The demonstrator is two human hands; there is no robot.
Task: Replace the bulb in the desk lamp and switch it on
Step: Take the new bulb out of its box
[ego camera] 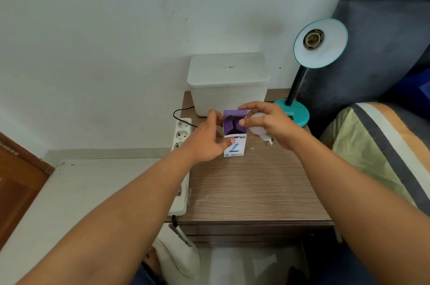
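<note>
Your left hand point(207, 140) steadies the open box point(235, 133) on the surface point(244, 187); your right hand point(272, 122) is closed around the bulb point(257, 126) just beside it. The bulb is probably light and fragile: grip the dome gently and steer its threaded base toward the lamp point(320, 44), whose socket is empty.

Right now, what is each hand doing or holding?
Left hand: closed on the open bulb box, steadying it on the table.
Right hand: closed around the white LED bulb, screw base pointing down.

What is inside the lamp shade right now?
Only an empty metal socket shows inside the lamp shade; no bulb is fitted. The right hand holds a white bulb.
</note>
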